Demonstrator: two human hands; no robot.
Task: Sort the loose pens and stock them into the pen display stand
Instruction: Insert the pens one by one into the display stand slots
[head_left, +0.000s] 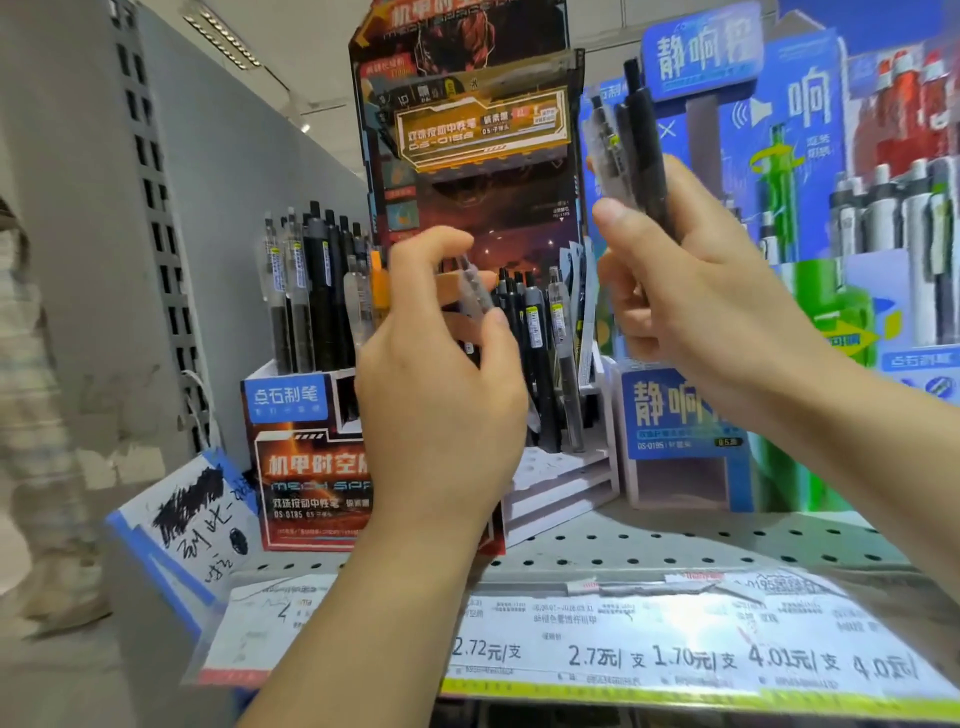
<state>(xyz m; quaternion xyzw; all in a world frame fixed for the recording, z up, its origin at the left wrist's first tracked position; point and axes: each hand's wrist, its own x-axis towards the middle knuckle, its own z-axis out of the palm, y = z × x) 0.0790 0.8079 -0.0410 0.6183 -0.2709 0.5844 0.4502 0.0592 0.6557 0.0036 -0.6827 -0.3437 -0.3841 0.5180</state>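
Left hand (441, 374): fingers pinching one clear-barrelled plastic pen (475, 286), raised before the dark orange-printed cardboard display stand (467, 156), presumably for slotting; right hand (696, 291): clamped round a reserve bundle of black and clear pens (636, 140), upright, kept clear for sorting.

Stationery shop: price labels (675, 654) along shelf (675, 540), branded pen display stand (467, 156).

- One head-worn wide-angle view, facing forward and slightly down at a shop shelf (675, 540) from close up.
- The pen display stand (467, 156) fills the centre; both hands rise from the lower edge, near the lens.
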